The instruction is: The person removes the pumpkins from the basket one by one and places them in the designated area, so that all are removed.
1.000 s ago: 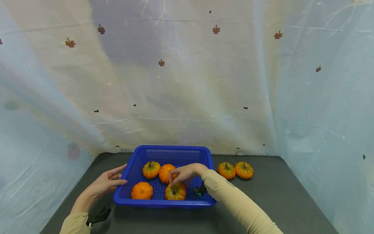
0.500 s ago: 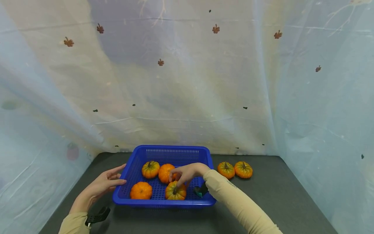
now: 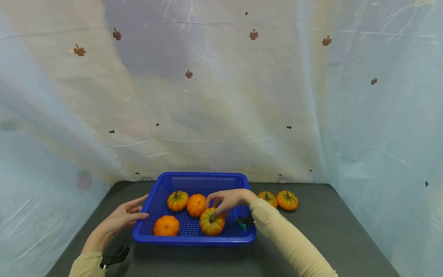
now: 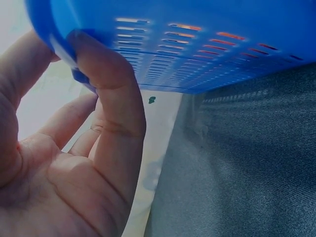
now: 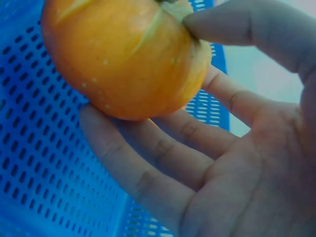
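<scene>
My right hand [image 3: 232,199] grips a small orange-and-green pumpkin [image 3: 212,226] over the blue plastic basket [image 3: 194,241]. In the right wrist view the thumb lies on top of this pumpkin [image 5: 123,59], near its stem, and the fingers reach round its side and underneath. At the basket's left side, my left hand [image 3: 119,221] pinches the rim between thumb and fingers, as the left wrist view shows. Three more pumpkins lie in the basket: a greenish one [image 3: 177,201] at the back left, an orange one [image 3: 196,205] beside it, and another orange one [image 3: 166,226] at the front left.
Two orange-and-green pumpkins, a nearer one [image 3: 268,198] partly behind the right arm and another [image 3: 287,200], sit on the dark table [image 3: 322,227] right of the basket. A pale printed sheet [image 3: 221,107] hangs behind and along the sides.
My right hand has closed round the greenish pumpkin and raised it slightly, shifting it up and to the right. My left hand stays at the basket's rim.
</scene>
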The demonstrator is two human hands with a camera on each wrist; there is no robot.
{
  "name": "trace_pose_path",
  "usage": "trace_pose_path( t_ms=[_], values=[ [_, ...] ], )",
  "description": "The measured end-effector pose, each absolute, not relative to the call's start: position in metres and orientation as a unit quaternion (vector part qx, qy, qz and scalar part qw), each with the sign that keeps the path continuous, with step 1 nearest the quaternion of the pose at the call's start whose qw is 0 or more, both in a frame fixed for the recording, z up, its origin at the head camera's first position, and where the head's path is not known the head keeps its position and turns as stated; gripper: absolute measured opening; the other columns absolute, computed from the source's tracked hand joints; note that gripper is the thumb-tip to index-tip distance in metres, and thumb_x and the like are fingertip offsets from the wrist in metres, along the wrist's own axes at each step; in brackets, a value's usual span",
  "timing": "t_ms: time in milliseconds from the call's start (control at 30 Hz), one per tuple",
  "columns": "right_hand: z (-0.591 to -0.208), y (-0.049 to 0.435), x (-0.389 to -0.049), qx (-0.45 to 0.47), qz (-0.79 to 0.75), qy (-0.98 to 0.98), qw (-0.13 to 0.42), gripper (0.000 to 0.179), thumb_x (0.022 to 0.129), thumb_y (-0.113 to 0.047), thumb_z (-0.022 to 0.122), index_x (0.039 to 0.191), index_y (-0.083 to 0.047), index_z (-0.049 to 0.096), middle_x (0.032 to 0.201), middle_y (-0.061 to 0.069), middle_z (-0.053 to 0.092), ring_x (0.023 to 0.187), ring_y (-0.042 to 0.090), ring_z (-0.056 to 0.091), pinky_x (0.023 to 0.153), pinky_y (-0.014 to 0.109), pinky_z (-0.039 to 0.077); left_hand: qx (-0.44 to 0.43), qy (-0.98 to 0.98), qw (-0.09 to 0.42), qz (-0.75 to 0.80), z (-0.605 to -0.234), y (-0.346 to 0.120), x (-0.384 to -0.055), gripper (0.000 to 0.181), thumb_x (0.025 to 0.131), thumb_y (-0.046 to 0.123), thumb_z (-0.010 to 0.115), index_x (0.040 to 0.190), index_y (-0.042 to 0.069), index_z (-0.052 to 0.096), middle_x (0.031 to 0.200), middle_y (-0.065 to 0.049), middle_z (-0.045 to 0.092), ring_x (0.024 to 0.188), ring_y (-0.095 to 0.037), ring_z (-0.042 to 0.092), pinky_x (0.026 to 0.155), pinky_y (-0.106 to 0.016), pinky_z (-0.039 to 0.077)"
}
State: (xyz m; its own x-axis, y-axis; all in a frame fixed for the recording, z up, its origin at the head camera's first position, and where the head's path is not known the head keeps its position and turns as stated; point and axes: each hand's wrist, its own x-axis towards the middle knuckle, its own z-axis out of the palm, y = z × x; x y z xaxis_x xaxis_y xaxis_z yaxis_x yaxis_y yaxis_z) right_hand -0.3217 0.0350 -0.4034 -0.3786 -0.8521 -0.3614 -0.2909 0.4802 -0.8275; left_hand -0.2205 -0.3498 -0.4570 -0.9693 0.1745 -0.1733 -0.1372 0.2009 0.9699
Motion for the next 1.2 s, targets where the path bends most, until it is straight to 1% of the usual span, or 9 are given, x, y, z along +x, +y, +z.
trace_pose_path(
  t_ms=[133,267,400,533,700,900,1067,1200],
  values=[
    [-0.395,0.043,-0.322,-0.38,-0.35,0.758,0.399,0.031,0.09,-0.008,0.061,0.12,-0.015,0.054,0.112,0.014,0.057,0.091,0.021,0.062,0.08,0.046,0.054,0.013,0.763,0.126,0.634,-0.457,-0.35,-0.22,0.083,0.091,0.02,0.067,0.154,0.007,0.013,0.107,-0.017,0.061,0.098,-0.031,0.063,0.084,-0.045,0.053],
    [-0.384,0.052,-0.322,-0.385,-0.357,0.759,0.385,0.03,0.092,-0.01,0.06,0.121,-0.016,0.055,0.111,0.011,0.059,0.095,0.023,0.062,0.082,0.049,0.052,0.013,0.764,0.123,0.634,-0.458,-0.35,-0.219,0.083,0.091,0.02,0.067,0.154,0.007,0.013,0.105,-0.016,0.062,0.097,-0.031,0.063,0.083,-0.045,0.053],
    [-0.375,0.064,-0.323,-0.397,-0.366,0.758,0.365,0.029,0.093,-0.01,0.06,0.121,-0.015,0.055,0.114,0.009,0.059,0.098,0.025,0.061,0.08,0.044,0.054,0.019,0.761,0.124,0.637,-0.458,-0.35,-0.22,0.083,0.092,0.019,0.066,0.154,0.007,0.012,0.103,-0.016,0.061,0.096,-0.031,0.064,0.083,-0.046,0.053],
    [-0.365,0.078,-0.327,-0.393,-0.382,0.756,0.358,0.03,0.094,-0.01,0.06,0.123,-0.013,0.053,0.116,0.01,0.058,0.102,0.027,0.06,0.08,0.039,0.054,0.023,0.757,0.128,0.64,-0.457,-0.35,-0.219,0.083,0.093,0.018,0.065,0.154,0.007,0.011,0.102,-0.016,0.061,0.096,-0.032,0.063,0.083,-0.046,0.053],
    [-0.355,0.094,-0.329,-0.385,-0.396,0.755,0.354,0.032,0.094,-0.011,0.058,0.125,-0.01,0.05,0.117,0.011,0.058,0.104,0.028,0.058,0.081,0.04,0.053,0.024,0.758,0.127,0.639,-0.457,-0.35,-0.219,0.083,0.092,0.018,0.066,0.154,0.008,0.011,0.101,-0.016,0.059,0.097,-0.031,0.063,0.083,-0.047,0.053],
    [-0.347,0.115,-0.327,-0.377,-0.392,0.775,0.321,0.033,0.094,-0.014,0.06,0.126,-0.011,0.051,0.121,0.012,0.055,0.104,0.028,0.057,0.081,0.041,0.053,0.013,0.764,0.122,0.633,-0.456,-0.349,-0.219,0.085,0.091,0.019,0.068,0.154,0.009,0.013,0.1,-0.016,0.058,0.097,-0.03,0.062,0.083,-0.045,0.053],
    [-0.346,0.135,-0.328,-0.37,-0.397,0.783,0.305,0.032,0.096,-0.014,0.058,0.126,-0.011,0.05,0.124,0.014,0.054,0.103,0.029,0.057,0.081,0.047,0.052,0.018,0.764,0.124,0.633,-0.455,-0.349,-0.218,0.084,0.091,0.019,0.067,0.154,0.008,0.011,0.102,-0.017,0.058,0.097,-0.03,0.062,0.083,-0.046,0.053],
    [-0.35,0.158,-0.332,-0.352,-0.405,0.79,0.296,0.033,0.096,-0.016,0.058,0.128,-0.012,0.051,0.128,0.013,0.052,0.109,0.027,0.055,0.085,0.054,0.048,0.019,0.762,0.124,0.635,-0.455,-0.347,-0.217,0.084,0.091,0.019,0.067,0.154,0.008,0.012,0.102,-0.016,0.058,0.098,-0.029,0.062,0.084,-0.046,0.053]
  ],
)
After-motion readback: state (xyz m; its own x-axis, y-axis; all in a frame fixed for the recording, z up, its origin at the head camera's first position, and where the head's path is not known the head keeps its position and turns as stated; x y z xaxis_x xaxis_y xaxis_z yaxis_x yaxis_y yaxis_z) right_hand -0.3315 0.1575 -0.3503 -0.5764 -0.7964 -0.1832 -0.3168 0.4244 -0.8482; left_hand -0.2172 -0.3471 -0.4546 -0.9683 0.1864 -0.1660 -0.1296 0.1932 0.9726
